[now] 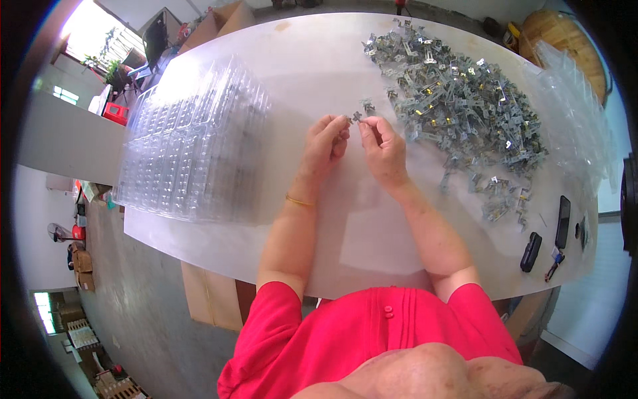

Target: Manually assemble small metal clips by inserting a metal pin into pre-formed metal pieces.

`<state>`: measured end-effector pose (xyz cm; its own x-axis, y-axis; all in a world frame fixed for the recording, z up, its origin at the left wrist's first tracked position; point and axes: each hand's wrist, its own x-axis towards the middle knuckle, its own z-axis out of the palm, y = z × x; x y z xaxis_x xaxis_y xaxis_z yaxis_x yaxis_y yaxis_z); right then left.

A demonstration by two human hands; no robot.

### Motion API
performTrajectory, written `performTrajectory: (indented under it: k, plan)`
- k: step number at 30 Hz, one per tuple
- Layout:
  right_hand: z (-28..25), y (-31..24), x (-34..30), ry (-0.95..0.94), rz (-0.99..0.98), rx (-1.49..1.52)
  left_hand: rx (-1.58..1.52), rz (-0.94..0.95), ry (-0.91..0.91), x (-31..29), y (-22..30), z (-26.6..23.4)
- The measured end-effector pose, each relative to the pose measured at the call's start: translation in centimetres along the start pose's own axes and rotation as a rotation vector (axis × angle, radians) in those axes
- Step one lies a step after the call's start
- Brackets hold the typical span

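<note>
Near the middle of the white table [292, 73], my two hands meet over a small grey metal part [357, 116]. My left hand [327, 141] pinches its left side between thumb and fingers. From the right, my right hand [383, 147] grips the same part with thumb and index finger. Another small metal part [368, 105] lies just beyond my fingertips. A large heap of similar metal parts [465, 100], some with brass-coloured bits, spreads to the right of my right hand. The exact shape of the held part is too small to tell.
Stacked clear plastic trays [193, 139] stand at the table's left. More clear plastic trays [575, 113] lie at the far right. Near the right edge are a black phone [563, 221], a black case [531, 252] and keys [553, 263]. A cardboard box [211, 296] sits below the table.
</note>
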<state>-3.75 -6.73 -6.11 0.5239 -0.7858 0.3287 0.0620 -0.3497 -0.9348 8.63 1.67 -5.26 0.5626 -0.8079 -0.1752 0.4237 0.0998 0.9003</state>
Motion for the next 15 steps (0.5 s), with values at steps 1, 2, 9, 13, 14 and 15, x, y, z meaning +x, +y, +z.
performTrajectory:
  k: [1, 2, 9, 13, 14, 15]
  plan:
    - [0.1, 0.0, 0.0, -0.003, 0.003, 0.001, -0.001, -0.002, 0.004, 0.0, -0.1, -0.2]
    - [0.1, 0.0, 0.0, 0.009, -0.023, -0.017, 0.002, 0.011, -0.013, 0.1, -0.3, -0.6]
    - [-0.6, 0.0, 0.0, 0.012, -0.053, -0.056, -0.019, 0.0, -0.038, 0.3, -0.7, -0.8]
    - [-0.9, -0.5, 0.2, 0.004, -0.054, -0.054, -0.022, 0.002, -0.035, 0.3, -0.6, -0.7]
    - [-1.1, -0.5, 0.2, -0.003, -0.056, -0.081, 0.003, 0.017, -0.036, 0.4, -0.7, -0.7]
    - [-1.2, -0.6, 0.4, -0.014, -0.058, -0.105, 0.028, 0.034, -0.035, 0.5, -0.7, -0.8]
